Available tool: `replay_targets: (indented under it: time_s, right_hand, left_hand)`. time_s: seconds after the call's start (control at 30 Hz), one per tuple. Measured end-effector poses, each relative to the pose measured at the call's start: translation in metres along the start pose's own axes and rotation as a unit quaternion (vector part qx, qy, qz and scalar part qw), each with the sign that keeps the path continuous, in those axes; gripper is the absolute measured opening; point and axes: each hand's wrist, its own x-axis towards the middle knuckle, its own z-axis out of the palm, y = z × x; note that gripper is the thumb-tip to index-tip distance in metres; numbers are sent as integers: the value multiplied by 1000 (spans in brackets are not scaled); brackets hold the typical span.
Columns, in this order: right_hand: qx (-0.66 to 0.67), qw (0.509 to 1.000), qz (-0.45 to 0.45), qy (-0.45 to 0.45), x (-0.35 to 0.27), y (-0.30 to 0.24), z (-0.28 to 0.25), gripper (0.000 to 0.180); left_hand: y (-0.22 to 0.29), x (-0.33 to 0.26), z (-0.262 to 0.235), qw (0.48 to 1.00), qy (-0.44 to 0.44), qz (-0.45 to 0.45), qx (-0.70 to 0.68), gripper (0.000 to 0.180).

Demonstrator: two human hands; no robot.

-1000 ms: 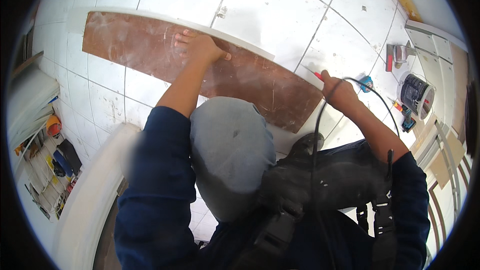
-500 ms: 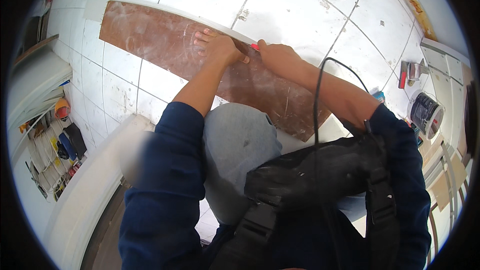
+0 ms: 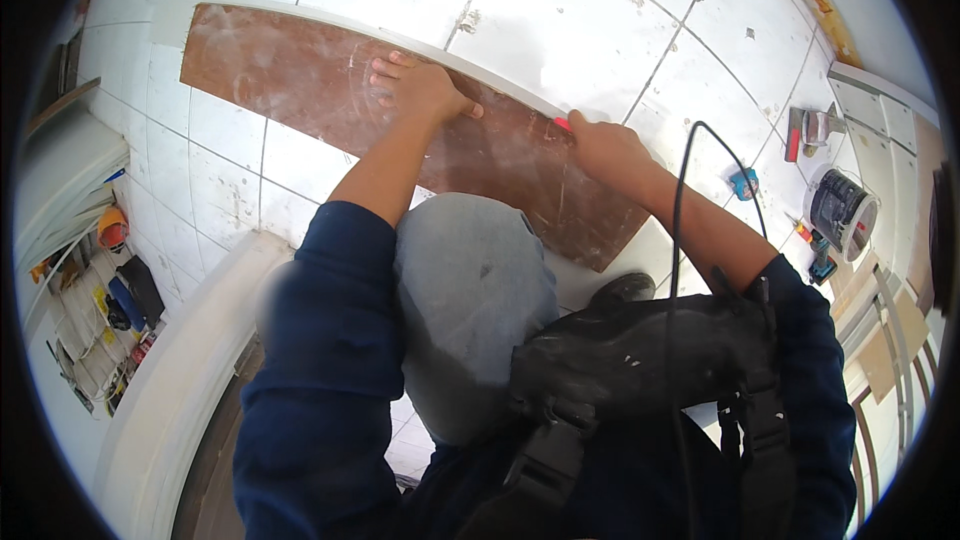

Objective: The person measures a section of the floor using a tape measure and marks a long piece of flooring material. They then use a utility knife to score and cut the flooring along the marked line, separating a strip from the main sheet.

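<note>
A long brown board point(image 3: 270, 50) lies slantwise in front of my knee, on top of a white sheet point(image 3: 176, 22) that shows past its far edge and ends. My left hand point(image 3: 425, 92) presses flat on the board, fingers spread and thumb out to the right. At the board's far edge, right of the left hand, my right hand point(image 3: 607, 150) is closed round a small red tool point(image 3: 563, 124). Only the tool's red end shows; my fingers hide the rest, so its working tip cannot be seen.
A blue tape measure point(image 3: 743, 183), a dark bucket point(image 3: 842, 208), a cordless drill point(image 3: 821, 262) and a red-edged scraper point(image 3: 794, 135) are on the tiled floor at right. A black cable point(image 3: 681, 205) loops over my right forearm. White moulding point(image 3: 185, 360) runs along the left.
My right hand has slid rightward along the board's far edge with the red tool. The left hand stays planted on the board. The view has shifted slightly, uncovering the tape measure and drill.
</note>
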Motion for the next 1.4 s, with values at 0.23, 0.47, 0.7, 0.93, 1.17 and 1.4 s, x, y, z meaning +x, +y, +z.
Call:
replay_targets:
  time_s: [0.23, 0.47, 0.7, 0.93, 1.17, 1.4]
  right_hand:
    - [-5, 999, 40, 19, -32, 22, 13, 22]
    - [-37, 989, 121, -70, -87, 82, 14, 26]
    - [157, 967, 89, 180, -71, 64, 54, 41]
    - [210, 962, 126, 122, -38, 47, 91, 40]
    - [220, 972, 69, 51, -75, -15, 90, 30]
    - [95, 973, 120, 175, -69, 39, 75, 31]
  left_hand:
    - [-2, -4, -2, 999, 9, 3, -34, 152]
    - [-7, 0, 5, 999, 21, 18, -39, 151]
    - [-5, -10, 3, 997, 27, -19, -74, 151]
    - [-83, -18, 85, 877, 315, 135, -337, 113]
    - [-168, -61, 180, 683, 301, -33, -665, 72]
    - [-152, -61, 133, 501, 69, 22, -862, 42]
